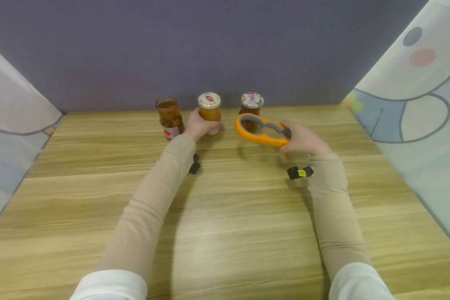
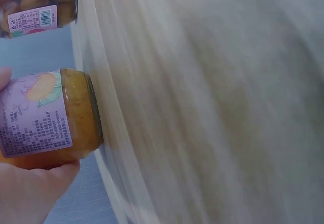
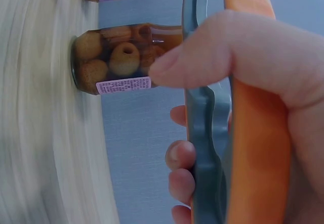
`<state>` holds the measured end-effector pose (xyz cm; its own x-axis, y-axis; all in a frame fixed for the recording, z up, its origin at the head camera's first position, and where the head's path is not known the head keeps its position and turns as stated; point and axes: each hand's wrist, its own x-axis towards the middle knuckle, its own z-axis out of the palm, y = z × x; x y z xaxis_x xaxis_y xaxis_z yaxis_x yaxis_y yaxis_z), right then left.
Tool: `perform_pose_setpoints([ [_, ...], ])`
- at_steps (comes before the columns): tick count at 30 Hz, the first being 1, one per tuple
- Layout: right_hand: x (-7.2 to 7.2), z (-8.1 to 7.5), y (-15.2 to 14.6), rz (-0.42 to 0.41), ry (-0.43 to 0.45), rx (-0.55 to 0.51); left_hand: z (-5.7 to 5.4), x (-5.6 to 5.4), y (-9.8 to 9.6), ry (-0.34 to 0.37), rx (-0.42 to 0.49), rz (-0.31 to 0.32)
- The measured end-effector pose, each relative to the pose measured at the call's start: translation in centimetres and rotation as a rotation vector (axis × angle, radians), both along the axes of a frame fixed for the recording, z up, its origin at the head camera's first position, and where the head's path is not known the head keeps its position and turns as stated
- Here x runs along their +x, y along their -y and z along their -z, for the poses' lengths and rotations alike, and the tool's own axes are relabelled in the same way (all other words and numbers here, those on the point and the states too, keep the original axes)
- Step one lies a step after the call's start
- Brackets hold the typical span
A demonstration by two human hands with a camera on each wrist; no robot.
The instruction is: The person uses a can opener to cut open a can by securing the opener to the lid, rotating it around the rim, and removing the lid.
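My left hand [image 1: 199, 125] grips the middle jar [image 1: 211, 113], which has a white lid, yellow fruit and a purple label [image 2: 35, 115]. The thumb [image 2: 45, 183] lies along the glass in the left wrist view. Held in my right hand [image 1: 303, 139] is an orange jar opener [image 1: 260, 137] with a grey wavy inner edge. Its loop is raised in front of the right jar [image 1: 250, 109], which has a patterned lid and dark round fruit [image 3: 124, 57]. My right thumb [image 3: 197, 52] crosses over the opener, with fingertips [image 3: 180, 154] showing at its far side.
To the left stands a lidless glass jar [image 1: 170, 118] of dark fruit. All the jars are at the back of the wooden table [image 1: 225, 233], close to a grey-blue wall [image 1: 195, 50]. Printed cloths hang at the left and right [image 1: 416, 108].
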<state>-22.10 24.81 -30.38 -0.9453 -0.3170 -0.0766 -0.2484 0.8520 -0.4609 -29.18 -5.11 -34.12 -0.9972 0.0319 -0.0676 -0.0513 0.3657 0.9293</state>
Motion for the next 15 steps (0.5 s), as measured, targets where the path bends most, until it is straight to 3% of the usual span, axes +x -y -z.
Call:
perform_pose_setpoints([
  [10,0.04,-0.13,-0.01,0.003,-0.013,-0.003,-0.11,0.35,0.09,-0.028,-0.046,-0.055],
  [15,0.26,-0.28,-0.17,0.003,-0.005,-0.019,-0.39,0.44,-0.35,-0.059,-0.050,-0.030],
])
